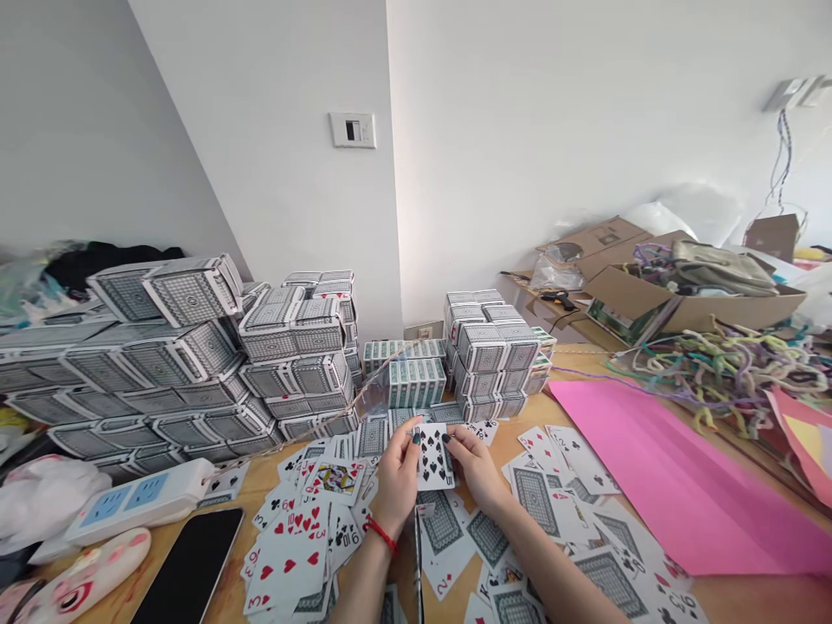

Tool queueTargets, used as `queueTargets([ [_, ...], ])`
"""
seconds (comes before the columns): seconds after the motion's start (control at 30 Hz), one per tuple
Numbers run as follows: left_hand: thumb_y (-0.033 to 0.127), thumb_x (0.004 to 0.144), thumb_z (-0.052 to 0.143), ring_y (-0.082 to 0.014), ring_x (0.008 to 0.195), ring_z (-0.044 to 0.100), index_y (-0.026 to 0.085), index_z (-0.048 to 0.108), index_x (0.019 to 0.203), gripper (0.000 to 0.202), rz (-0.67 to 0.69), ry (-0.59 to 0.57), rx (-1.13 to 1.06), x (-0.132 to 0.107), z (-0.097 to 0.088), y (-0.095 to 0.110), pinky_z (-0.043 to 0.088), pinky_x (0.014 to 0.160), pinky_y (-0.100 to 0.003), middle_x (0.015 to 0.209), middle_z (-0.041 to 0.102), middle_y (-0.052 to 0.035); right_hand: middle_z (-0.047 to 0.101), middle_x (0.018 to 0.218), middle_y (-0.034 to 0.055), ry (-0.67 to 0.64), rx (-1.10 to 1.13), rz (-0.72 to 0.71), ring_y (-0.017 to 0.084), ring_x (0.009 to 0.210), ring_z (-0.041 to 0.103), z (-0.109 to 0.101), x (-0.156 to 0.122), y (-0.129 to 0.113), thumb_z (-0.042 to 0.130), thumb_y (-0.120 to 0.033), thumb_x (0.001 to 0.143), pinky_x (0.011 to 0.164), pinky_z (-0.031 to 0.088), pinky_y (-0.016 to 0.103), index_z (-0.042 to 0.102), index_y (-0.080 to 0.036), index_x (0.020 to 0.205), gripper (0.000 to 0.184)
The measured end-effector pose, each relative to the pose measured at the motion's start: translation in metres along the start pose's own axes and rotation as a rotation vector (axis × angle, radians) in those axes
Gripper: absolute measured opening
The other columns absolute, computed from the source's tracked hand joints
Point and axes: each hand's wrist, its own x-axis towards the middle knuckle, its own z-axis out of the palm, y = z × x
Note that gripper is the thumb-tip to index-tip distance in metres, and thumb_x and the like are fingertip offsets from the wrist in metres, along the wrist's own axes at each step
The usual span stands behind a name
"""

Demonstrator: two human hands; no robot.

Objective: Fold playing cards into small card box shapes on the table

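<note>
Between both hands, a ten of spades playing card is held upright, face toward me. My left hand pinches its left edge; a red string bracelet circles that wrist. My right hand grips the right edge between thumb and fingers. Whether more cards sit behind the front one, I cannot tell. Loose playing cards lie face up in a pile to the left, with a queen on top. More scattered cards, some face down, spread under and right of my hands.
Stacked blocks built from cards rise at the left, with another stack behind my right hand. Green-patterned card boxes stand between them. A phone, a power strip, pink paper and a cardboard box surround the work area.
</note>
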Motion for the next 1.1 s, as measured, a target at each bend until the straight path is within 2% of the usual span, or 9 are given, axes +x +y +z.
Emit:
queueTargets([
  [0.4, 0.032, 0.073, 0.049, -0.0106, 0.045, 0.044, 0.018, 0.058, 0.103, 0.035, 0.050, 0.012, 0.020, -0.0006, 0.0001, 0.0025, 0.037, 0.045, -0.022, 0.058, 0.053, 0.0002, 0.045, 0.058, -0.0034, 0.001, -0.034, -0.019, 0.010, 0.048, 0.042, -0.0018, 0.0005, 0.0013, 0.052, -0.042, 0.071, 0.046, 0.034, 0.021, 0.052, -0.018, 0.077, 0.024],
  [0.57, 0.032, 0.072, 0.050, -0.0117, 0.048, 0.046, 0.018, 0.057, 0.103, 0.035, 0.027, 0.026, 0.028, -0.0013, 0.0005, 0.0033, 0.038, 0.048, -0.023, 0.063, 0.057, -0.0014, 0.043, 0.055, -0.0046, 0.013, -0.045, 0.002, 0.009, 0.045, 0.039, 0.0006, -0.0009, -0.0032, 0.053, -0.043, 0.070, 0.043, 0.032, 0.020, 0.049, -0.019, 0.074, 0.025],
  [0.77, 0.032, 0.074, 0.047, -0.0130, 0.053, 0.050, 0.020, 0.055, 0.106, 0.035, 0.019, -0.010, 0.045, 0.0003, -0.0012, 0.0005, 0.039, 0.052, -0.024, 0.073, 0.060, -0.0030, 0.043, 0.054, -0.0051, -0.016, -0.021, 0.000, 0.009, 0.045, 0.039, -0.0002, -0.0010, -0.0029, 0.054, -0.041, 0.069, 0.044, 0.032, 0.020, 0.048, -0.019, 0.071, 0.023],
  [1.1, 0.028, 0.076, 0.044, -0.0129, 0.056, 0.049, 0.019, 0.054, 0.108, 0.035, 0.076, -0.008, 0.088, 0.0011, -0.0014, -0.0049, 0.039, 0.052, -0.023, 0.069, 0.056, -0.0017, 0.043, 0.055, -0.0059, -0.027, 0.023, 0.007, 0.008, 0.044, 0.037, 0.0002, -0.0022, -0.0026, 0.053, -0.039, 0.070, 0.043, 0.030, 0.020, 0.048, -0.020, 0.073, 0.020],
])
